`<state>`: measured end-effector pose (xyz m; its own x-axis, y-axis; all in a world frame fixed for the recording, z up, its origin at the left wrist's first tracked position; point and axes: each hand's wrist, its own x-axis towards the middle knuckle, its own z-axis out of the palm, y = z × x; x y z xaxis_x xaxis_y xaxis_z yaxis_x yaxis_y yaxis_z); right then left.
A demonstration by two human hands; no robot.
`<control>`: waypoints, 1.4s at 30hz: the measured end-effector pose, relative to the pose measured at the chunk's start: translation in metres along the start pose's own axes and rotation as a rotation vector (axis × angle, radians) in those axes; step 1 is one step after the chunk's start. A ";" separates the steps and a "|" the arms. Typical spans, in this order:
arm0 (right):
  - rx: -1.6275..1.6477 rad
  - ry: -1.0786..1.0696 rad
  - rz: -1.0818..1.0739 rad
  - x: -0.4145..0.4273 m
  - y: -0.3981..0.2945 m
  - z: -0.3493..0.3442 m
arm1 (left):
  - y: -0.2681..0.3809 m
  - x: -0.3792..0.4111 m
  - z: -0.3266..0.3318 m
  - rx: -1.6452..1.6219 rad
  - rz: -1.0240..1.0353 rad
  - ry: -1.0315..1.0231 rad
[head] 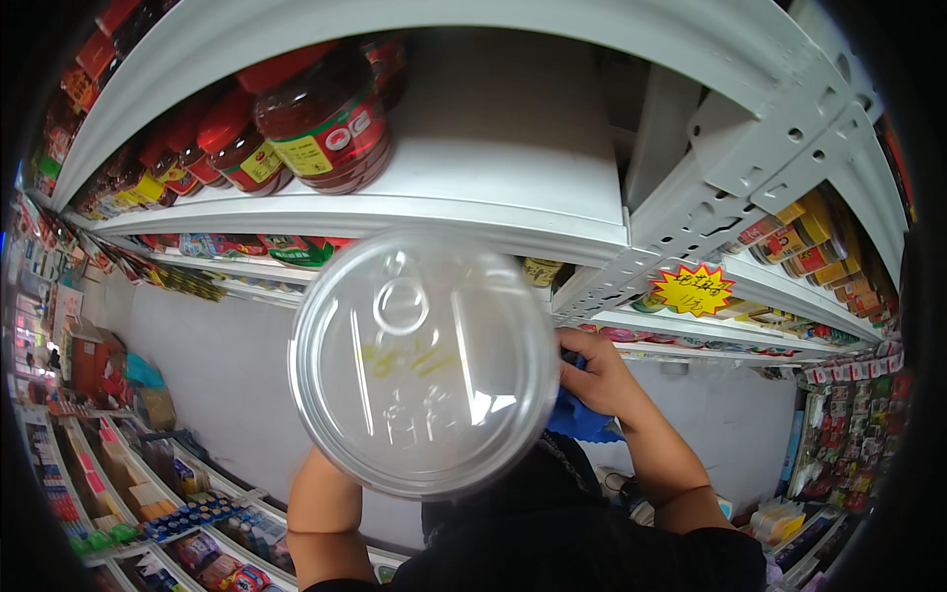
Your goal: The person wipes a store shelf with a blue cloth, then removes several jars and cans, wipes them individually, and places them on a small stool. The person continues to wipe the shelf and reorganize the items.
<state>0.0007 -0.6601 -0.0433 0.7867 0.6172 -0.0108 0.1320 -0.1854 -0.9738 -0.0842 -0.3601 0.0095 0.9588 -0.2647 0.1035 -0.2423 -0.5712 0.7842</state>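
Close to the camera, a round container [422,325] shows its top, which looks like a clear plastic cap over a pull-ring lid and bears faint yellow marks. My right hand [603,377] is at the container's right edge, fingers closed on a blue cloth [581,422] with a zigzag edge. Whether this hand also touches the container cannot be told. My left forearm runs up behind the container, which hides my left hand. Just beyond, a white metal shelf [503,163] carries a large red-lidded jar [325,126] of dark sauce.
Smaller red-lidded jars [244,148] line the shelf to the left. A perforated metal upright [688,200] stands at right, with a yellow star-shaped price tag [693,290] near it. Yellow-lidded jars [799,244] fill the right shelf. Shelves of packaged goods [200,510] lie at lower left.
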 end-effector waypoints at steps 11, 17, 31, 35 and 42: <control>0.071 -0.464 0.256 0.044 0.028 0.055 | -0.075 -0.090 0.072 -0.472 -0.428 0.458; 0.078 -0.676 0.586 0.063 0.101 0.094 | -0.121 -0.116 0.131 -0.320 -0.292 0.629; 0.140 -0.786 0.532 0.123 0.237 0.160 | -0.273 -0.149 0.225 -0.279 -0.112 0.634; -0.289 -0.880 0.299 0.175 0.266 0.185 | -0.349 -0.149 0.239 -0.236 0.019 0.681; -0.341 -0.693 0.261 0.187 0.356 0.240 | -0.468 -0.147 0.236 -0.138 0.024 0.566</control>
<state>0.0502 -0.4265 -0.4466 0.2808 0.8340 -0.4751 0.2601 -0.5426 -0.7987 -0.1466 -0.2378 -0.5168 0.8923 0.2020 0.4036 -0.2799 -0.4539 0.8460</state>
